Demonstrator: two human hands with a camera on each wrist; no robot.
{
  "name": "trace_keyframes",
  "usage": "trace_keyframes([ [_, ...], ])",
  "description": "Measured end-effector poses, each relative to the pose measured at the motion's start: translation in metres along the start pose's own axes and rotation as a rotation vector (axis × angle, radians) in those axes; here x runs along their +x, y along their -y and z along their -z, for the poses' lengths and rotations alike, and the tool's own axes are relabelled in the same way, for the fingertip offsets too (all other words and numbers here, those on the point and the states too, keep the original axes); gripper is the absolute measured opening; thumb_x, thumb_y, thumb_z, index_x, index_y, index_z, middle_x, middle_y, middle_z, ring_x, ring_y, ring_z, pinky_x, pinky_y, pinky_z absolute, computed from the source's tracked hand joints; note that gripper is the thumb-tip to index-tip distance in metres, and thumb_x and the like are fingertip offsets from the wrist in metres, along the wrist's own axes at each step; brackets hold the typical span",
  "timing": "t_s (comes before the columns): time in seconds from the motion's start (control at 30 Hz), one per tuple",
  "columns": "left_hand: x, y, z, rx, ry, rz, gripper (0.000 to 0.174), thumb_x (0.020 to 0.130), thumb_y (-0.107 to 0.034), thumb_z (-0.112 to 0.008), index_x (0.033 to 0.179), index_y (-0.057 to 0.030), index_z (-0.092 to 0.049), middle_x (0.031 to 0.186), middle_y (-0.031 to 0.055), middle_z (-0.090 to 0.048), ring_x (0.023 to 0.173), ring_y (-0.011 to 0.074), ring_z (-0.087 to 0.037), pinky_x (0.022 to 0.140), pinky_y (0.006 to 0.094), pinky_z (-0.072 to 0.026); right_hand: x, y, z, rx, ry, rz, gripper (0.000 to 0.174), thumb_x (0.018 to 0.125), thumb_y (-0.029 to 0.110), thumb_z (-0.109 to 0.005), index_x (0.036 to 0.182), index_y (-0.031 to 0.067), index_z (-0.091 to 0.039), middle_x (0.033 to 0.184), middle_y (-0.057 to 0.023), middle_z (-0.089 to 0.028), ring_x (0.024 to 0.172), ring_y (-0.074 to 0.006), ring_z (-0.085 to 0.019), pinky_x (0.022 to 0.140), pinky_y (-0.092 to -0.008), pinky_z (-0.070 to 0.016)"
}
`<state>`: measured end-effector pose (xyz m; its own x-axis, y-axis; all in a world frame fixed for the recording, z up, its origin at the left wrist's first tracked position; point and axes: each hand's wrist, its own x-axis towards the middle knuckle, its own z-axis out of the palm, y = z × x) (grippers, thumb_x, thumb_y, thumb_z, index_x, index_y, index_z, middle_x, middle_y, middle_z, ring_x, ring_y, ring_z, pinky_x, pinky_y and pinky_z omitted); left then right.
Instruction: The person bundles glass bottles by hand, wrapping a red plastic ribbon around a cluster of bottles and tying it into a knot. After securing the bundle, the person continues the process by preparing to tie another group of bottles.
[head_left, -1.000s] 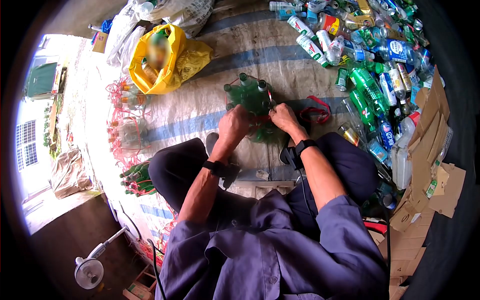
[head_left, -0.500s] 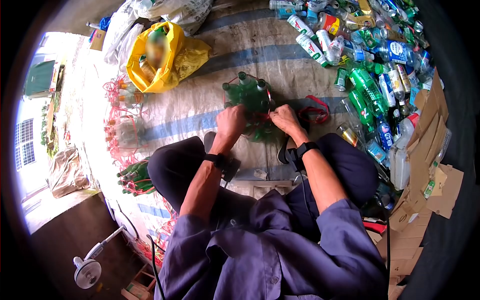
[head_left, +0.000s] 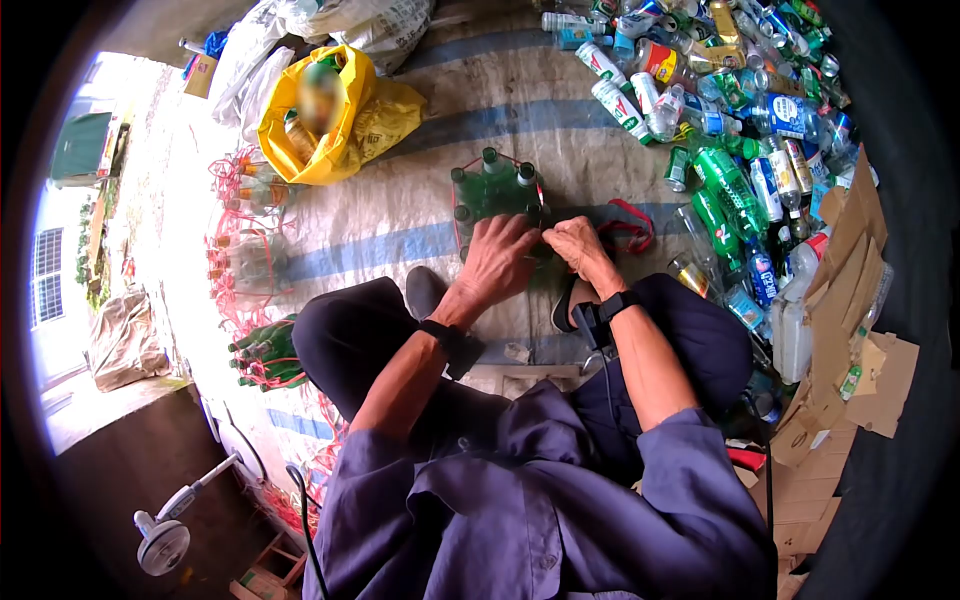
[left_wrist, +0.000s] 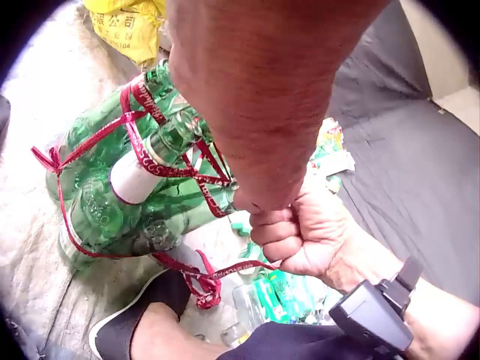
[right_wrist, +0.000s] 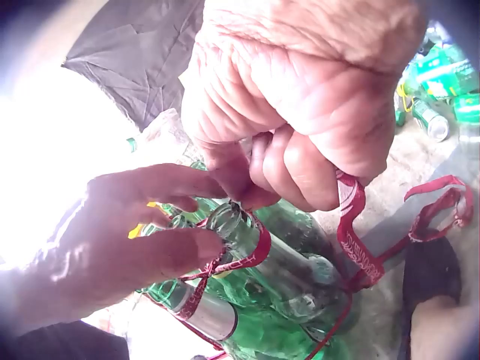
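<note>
A bundle of green glass bottles (head_left: 497, 185) stands upright in front of the person, with a printed red ribbon (right_wrist: 350, 231) looped round the necks and bodies. The right hand (head_left: 580, 246) is curled round this ribbon beside the near bottle necks, and a length trails out below the fist. The left hand (head_left: 497, 255) reaches over the near side of the bundle with its fingers spread and fairly straight. In the right wrist view its thumb (right_wrist: 191, 247) lies beside a bottle mouth (right_wrist: 229, 219), close under the right fingers. The left forearm hides part of the bundle in the left wrist view.
Loose plastic bottles and cans (head_left: 735, 180) are heaped at the right, beside cardboard (head_left: 850, 300). A yellow bag (head_left: 350, 120) stands back left. Tied clear bottles (head_left: 250, 265) and green bottles (head_left: 270, 352) line the left. A fan (head_left: 163, 545) is at lower left.
The left hand has gone from a closed fist left of the bundle to spread fingers, moving right over its near bottles. The right hand stays nearly in place.
</note>
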<state>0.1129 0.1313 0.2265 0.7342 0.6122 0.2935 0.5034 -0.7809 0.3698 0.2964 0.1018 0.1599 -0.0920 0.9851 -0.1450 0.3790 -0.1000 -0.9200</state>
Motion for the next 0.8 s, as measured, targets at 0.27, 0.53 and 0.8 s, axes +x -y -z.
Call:
trace_keyframes([
  [0.27, -0.001, 0.008, -0.019, 0.046, 0.177, 0.149, 0.047, 0.07, -0.036, -0.071, 0.113, -0.0188, -0.061, 0.092, 0.0046, -0.059, 0.097, 0.025, -0.049, 0.076, 0.0417, -0.0355, 0.007, -0.001, -0.007, 0.451, -0.153, -0.563, 0.025, 0.074, 0.015, -0.064, 0.056, 0.0064, -0.047, 0.05, -0.0003, -0.038, 0.044, -0.0138, -0.039, 0.041, -0.0366, -0.0289],
  [0.53, 0.001, 0.015, -0.025, 0.116, 0.254, 0.148, 0.051, 0.073, -0.041, -0.07, 0.117, -0.0178, -0.057, 0.094, 0.0036, -0.06, 0.095, 0.024, -0.048, 0.071, 0.0415, -0.0376, 0.025, -0.004, -0.006, 0.643, -0.213, -0.798, 0.029, 0.076, 0.013, -0.066, 0.056, 0.0102, -0.045, 0.05, 0.0024, -0.037, 0.04, -0.0117, -0.032, 0.038, -0.0326, -0.0241],
  [0.8, 0.001, 0.023, -0.027, 0.074, 0.279, 0.112, 0.047, 0.076, -0.039, -0.069, 0.116, -0.0166, -0.057, 0.092, 0.0046, -0.058, 0.095, 0.0253, -0.049, 0.07, 0.0403, -0.0418, 0.024, -0.025, -0.007, 0.531, -0.193, -0.628, 0.028, 0.074, 0.016, -0.066, 0.054, 0.0058, -0.05, 0.048, -0.0011, -0.041, 0.04, -0.0127, -0.037, 0.04, -0.0332, -0.0274],
])
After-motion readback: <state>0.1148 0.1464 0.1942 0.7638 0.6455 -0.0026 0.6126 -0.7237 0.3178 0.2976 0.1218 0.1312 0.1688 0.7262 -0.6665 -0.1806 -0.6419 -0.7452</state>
